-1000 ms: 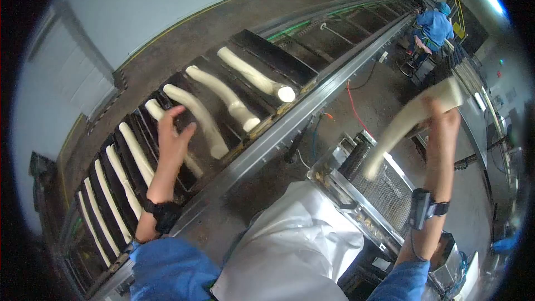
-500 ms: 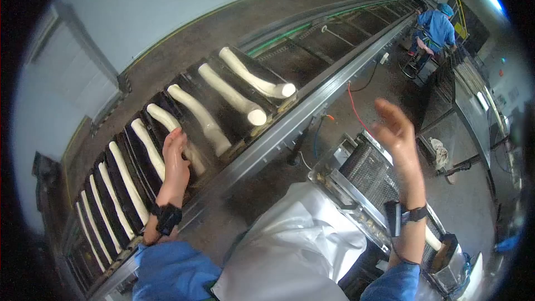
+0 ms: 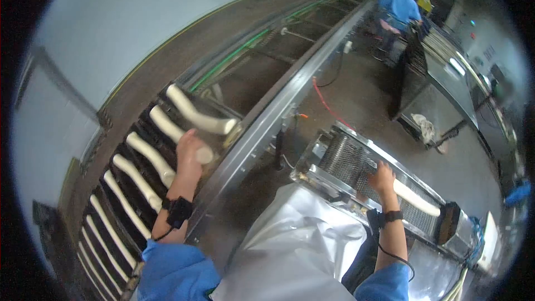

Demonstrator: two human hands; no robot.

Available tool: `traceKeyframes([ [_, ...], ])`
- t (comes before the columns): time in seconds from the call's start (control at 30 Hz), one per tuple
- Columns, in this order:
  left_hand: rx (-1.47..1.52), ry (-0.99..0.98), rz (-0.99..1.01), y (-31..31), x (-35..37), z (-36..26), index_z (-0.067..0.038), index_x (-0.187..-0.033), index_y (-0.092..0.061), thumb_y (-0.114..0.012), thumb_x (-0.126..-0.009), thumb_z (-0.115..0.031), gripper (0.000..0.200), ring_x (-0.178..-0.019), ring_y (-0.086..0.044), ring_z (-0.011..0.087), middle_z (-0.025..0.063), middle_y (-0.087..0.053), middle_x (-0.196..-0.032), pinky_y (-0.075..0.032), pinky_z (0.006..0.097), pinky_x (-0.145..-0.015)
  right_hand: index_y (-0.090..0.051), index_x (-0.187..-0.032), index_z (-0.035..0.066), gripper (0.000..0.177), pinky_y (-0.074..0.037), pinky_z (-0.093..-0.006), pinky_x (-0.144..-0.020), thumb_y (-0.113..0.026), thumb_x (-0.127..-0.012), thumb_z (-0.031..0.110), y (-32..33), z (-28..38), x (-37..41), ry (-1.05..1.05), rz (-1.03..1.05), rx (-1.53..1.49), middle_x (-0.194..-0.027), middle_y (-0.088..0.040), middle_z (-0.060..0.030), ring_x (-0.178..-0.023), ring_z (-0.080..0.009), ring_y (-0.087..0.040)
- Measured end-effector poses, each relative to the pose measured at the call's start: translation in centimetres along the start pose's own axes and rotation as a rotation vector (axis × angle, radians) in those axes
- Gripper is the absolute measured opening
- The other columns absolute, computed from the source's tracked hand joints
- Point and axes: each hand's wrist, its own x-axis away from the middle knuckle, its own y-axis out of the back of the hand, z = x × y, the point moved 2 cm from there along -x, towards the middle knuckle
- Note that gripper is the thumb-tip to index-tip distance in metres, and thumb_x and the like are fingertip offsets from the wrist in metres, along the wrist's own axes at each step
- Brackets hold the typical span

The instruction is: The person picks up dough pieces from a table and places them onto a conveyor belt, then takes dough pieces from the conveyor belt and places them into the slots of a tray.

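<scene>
The fingers of my left hand (image 3: 189, 153) lie across a pale roll (image 3: 167, 124) close to its near end, whose round face shows just to the right of my palm; the hand hides the contact, so I can't tell whether they close around it. My right hand (image 3: 382, 179) is open, fingers a little parted, low over the mesh surface (image 3: 341, 161). Just beside it, to the near right, a second roll (image 3: 417, 199) lies lengthwise on the mesh, its near end by a metal box (image 3: 454, 226). Around my left hand, other pale rolls (image 3: 128, 205) lie side by side on dark trays (image 3: 143, 168), running off to the near left, and one more roll (image 3: 198, 117) lies on the far side of the hand. A metal rail (image 3: 290, 92) edges that line on its right. My shiny apron (image 3: 290, 234) fills the near middle. Farther out, a red cord (image 3: 326, 103) hangs beyond the mesh, a cloth (image 3: 424, 128) lies at right, and a co-worker in blue (image 3: 399, 6) is at the far right.
</scene>
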Motion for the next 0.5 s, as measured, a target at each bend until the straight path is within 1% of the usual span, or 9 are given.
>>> traceKeyframes([
  [0.07,-0.155,-0.254,-0.132,1.2,1.0,0.0,-0.006,-0.130,-0.048,-0.054,-0.073,0.009,0.059,-0.100,-0.050,0.0152,0.0042,-0.048,-0.107,-0.044,0.0260,-0.087,-0.055,-0.125,0.010,0.056,-0.038,-0.0523,-0.103,-0.072,-0.073,0.020,-2.5,-3.4,0.1,0.010,0.099,0.050,-0.122,-0.058,-0.0140,-0.119,-0.0336,-0.052],
  [0.1,-0.203,-0.232,-0.073,2.6,1.0,0.3,-0.008,-0.130,-0.049,-0.053,-0.068,0.013,0.066,-0.106,-0.048,0.0178,0.0068,-0.047,-0.117,-0.041,0.0288,-0.094,-0.055,-0.125,0.010,0.056,-0.038,-0.0523,-0.103,-0.072,-0.073,0.020,-2.2,-3.8,0.7,-0.010,0.091,0.045,-0.122,-0.058,-0.0140,-0.119,-0.0336,-0.052],
  [0.13,-0.430,-0.372,-0.088,3.1,1.3,-0.1,-0.011,-0.130,-0.050,-0.053,-0.065,0.016,0.070,-0.122,-0.045,0.0275,0.0132,-0.043,-0.134,-0.037,0.0347,-0.103,-0.055,-0.123,0.010,0.053,-0.038,-0.0518,-0.103,-0.071,-0.073,0.020,-1.4,-3.5,1.4,0.042,0.041,-0.003,-0.119,-0.058,-0.0135,-0.117,-0.0331,-0.053],
  [0.2,-1.136,-0.737,-0.139,2.9,3.5,-2.1,-0.012,-0.132,-0.049,-0.054,-0.064,0.015,0.074,-0.135,-0.036,0.0375,0.0194,-0.036,-0.146,-0.033,0.0406,-0.109,-0.056,-0.120,0.010,0.051,-0.038,-0.0514,-0.103,-0.071,-0.073,0.019,-0.9,-2.9,2.2,0.088,-0.013,-0.048,-0.116,-0.059,-0.0130,-0.115,-0.0327,-0.054],
  [0.27,-1.681,-0.489,-0.212,0.6,6.8,-4.7,-0.013,-0.135,-0.048,-0.052,-0.065,0.016,0.075,-0.140,-0.027,0.0426,0.0235,-0.033,-0.149,-0.029,0.0431,-0.112,-0.057,-0.117,0.010,0.050,-0.038,-0.0505,-0.103,-0.072,-0.071,0.020,-1.5,-2.8,2.5,0.142,-0.094,-0.049,-0.112,-0.059,-0.0129,-0.112,-0.0328,-0.055],
  [0.3,-1.530,-0.528,-0.202,1.5,6.1,-4.6,-0.011,-0.136,-0.048,-0.051,-0.065,0.018,0.076,-0.140,-0.029,0.0411,0.0212,-0.034,-0.149,-0.028,0.0460,-0.113,-0.057,-0.115,0.009,0.048,-0.039,-0.0497,-0.101,-0.074,-0.070,0.020,-1.3,-2.1,2.4,0.118,-0.067,-0.036,-0.111,-0.058,-0.0139,-0.112,-0.0337,-0.054],
  [0.33,-1.185,-0.655,-0.122,2.2,5.6,-4.4,-0.009,-0.135,-0.048,-0.051,-0.066,0.017,0.074,-0.140,-0.032,0.0360,0.0181,-0.037,-0.148,-0.028,0.0435,-0.114,-0.058,-0.111,0.008,0.048,-0.040,-0.0492,-0.099,-0.075,-0.069,0.021,-0.4,-1.0,2.6,0.111,-0.035,-0.011,-0.111,-0.058,-0.0154,-0.112,-0.0346,-0.054],
  [0.43,-0.645,-0.329,0.013,0.6,5.5,-4.0,-0.005,-0.135,-0.048,-0.057,-0.075,0.013,0.064,-0.133,-0.042,0.0264,0.0133,-0.045,-0.140,-0.031,0.0319,-0.109,-0.058,-0.108,0.007,0.047,-0.043,-0.0491,-0.093,-0.075,-0.068,0.022,-0.1,1.1,2.5,0.073,-0.045,-0.092,-0.111,-0.058,-0.0170,-0.109,-0.0350,-0.055],
  [0.5,-0.557,-0.173,-0.030,-2.0,7.0,-4.4,-0.005,-0.138,-0.045,-0.060,-0.080,0.008,0.062,-0.123,-0.048,0.0250,0.0144,-0.049,-0.134,-0.037,0.0326,-0.103,-0.059,-0.109,0.005,0.045,-0.046,-0.0477,-0.088,-0.074,-0.069,0.022,-0.7,0.6,2.2,0.122,-0.083,-0.246,-0.106,-0.060,-0.0182,-0.103,-0.0371,-0.058],
])
